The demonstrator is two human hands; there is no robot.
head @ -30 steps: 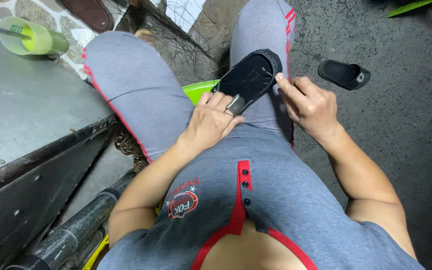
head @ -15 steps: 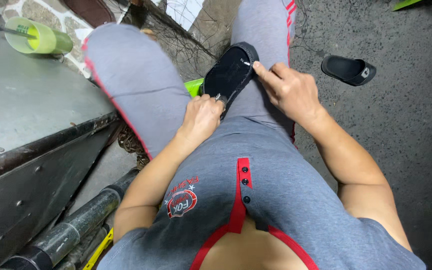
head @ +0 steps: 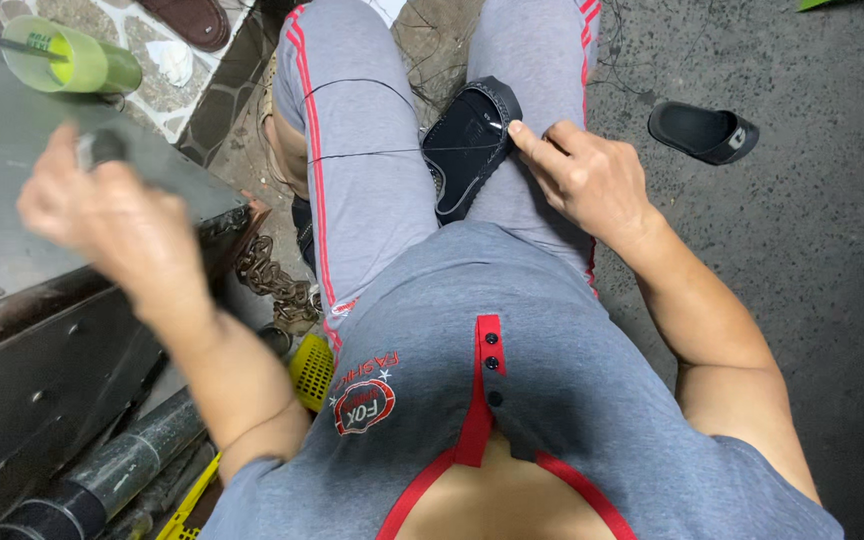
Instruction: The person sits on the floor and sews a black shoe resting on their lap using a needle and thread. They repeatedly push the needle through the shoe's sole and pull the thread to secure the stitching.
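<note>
A person sits with a black shoe sole [head: 469, 148] lying between the knees, resting against the leg in grey trousers with red stripes. The right hand [head: 582, 180] is just beside the sole. Its fingers are curled, and the fingertip [head: 515, 128] presses on the sole's edge, holding it down. A thin dark thread [head: 372, 153] runs from the sole across the other leg, pulled tight toward the left.

The left hand [head: 117, 215] is raised far to the left of the sole, over a grey metal table [head: 12, 240]. It is blurry. It looks closed around something small and dark, but I cannot tell what it is.

A green cup [head: 77, 62] with a straw stands at the far end of the table, well away from the sole. A black slipper [head: 704, 132] lies on the floor to the right of the sole. A rusty chain [head: 274, 285] hangs below the sole, near the table.
</note>
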